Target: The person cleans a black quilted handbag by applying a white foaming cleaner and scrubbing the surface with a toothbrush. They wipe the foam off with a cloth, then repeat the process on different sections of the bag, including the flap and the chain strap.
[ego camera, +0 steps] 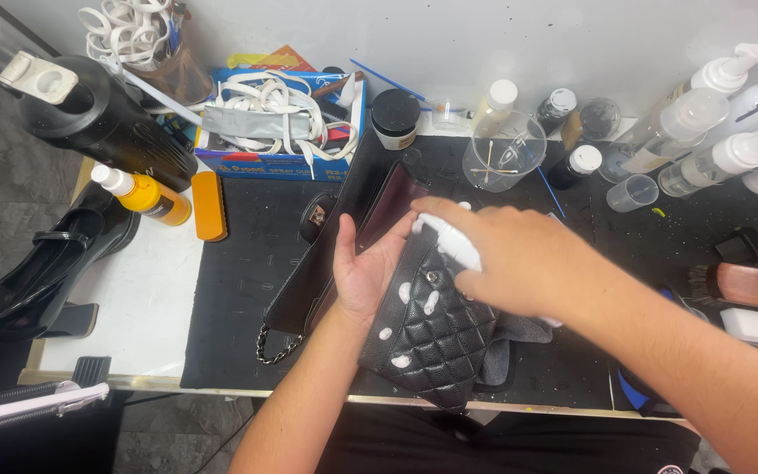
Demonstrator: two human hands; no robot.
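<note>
Black quilted handbag [436, 338], dotted with white foam, rests in the left hand [368, 268], fingers apart; right hand [506, 259] fingers clamp a white pump bottle [451, 243].

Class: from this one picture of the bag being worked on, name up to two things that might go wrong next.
1. White foam blobs sit on the quilted bag; left there, they might run or mark it.
2. The right hand holds a white dispenser over the open flap; foam might land inside.
</note>
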